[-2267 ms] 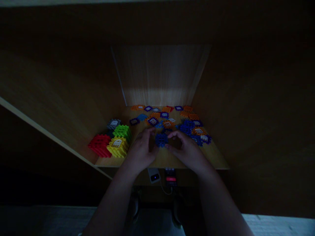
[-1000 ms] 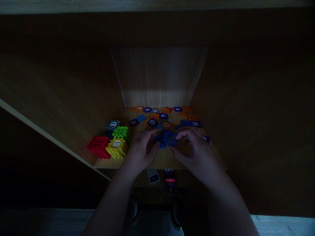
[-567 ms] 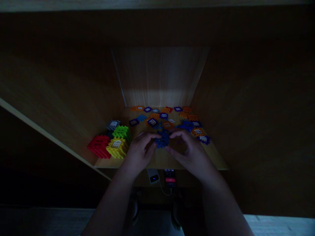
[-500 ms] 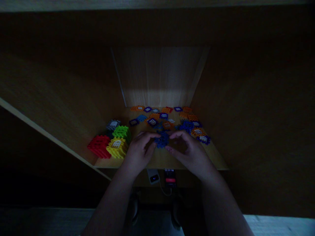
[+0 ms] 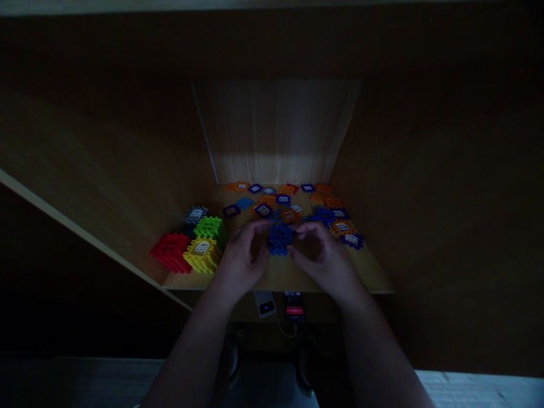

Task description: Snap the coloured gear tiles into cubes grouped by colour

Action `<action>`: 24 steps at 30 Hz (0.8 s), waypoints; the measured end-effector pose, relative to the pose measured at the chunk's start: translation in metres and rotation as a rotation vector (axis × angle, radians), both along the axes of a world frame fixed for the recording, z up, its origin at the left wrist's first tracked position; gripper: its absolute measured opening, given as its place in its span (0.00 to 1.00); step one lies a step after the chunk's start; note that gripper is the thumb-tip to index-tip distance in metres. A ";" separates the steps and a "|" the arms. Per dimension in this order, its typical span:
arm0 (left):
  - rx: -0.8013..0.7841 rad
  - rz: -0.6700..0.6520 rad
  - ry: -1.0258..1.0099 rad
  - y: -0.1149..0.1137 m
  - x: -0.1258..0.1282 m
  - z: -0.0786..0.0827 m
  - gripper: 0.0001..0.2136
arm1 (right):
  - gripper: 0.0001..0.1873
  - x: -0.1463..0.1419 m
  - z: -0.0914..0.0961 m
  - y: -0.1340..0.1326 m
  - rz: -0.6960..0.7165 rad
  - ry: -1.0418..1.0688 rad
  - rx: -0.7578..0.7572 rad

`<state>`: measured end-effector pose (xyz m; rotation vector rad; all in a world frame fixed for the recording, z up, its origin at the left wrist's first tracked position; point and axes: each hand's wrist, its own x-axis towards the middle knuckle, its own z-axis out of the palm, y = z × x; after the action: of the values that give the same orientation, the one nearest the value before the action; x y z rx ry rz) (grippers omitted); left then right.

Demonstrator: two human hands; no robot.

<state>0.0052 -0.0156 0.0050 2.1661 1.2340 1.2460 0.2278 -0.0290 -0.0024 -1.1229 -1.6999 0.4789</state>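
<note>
Head view: a stack of blue, square, toothed plastic pieces [image 5: 280, 241] is enclosed on the shelf between the left hand [image 5: 243, 258] and the right hand [image 5: 329, 260]. Its sides seem touched by both; whether it is firmly gripped cannot be told. One second ago, a blue piece was tilted near the right hand; now it appears laid flush, so the stack is probably taller. The light wooden shelf [image 5: 306, 280] is surrounded by dim cabinet walls [image 5: 280, 130].

room on shelf [image 5: 283, 276] before blue block [image 5: 280, 239]; yellow stack [image 5: 202, 256] bars left
</note>
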 end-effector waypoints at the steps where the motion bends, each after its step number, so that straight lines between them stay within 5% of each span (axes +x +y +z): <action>1: -0.013 0.001 0.015 0.001 0.000 -0.002 0.23 | 0.17 0.000 0.000 0.001 -0.017 -0.042 -0.003; 24: -0.077 -0.051 0.105 0.003 -0.001 -0.008 0.30 | 0.18 0.001 -0.006 0.006 0.025 -0.173 0.023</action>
<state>0.0040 -0.0126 -0.0029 2.2172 1.2379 1.0591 0.2292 -0.0228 -0.0089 -1.1552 -1.8663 0.3855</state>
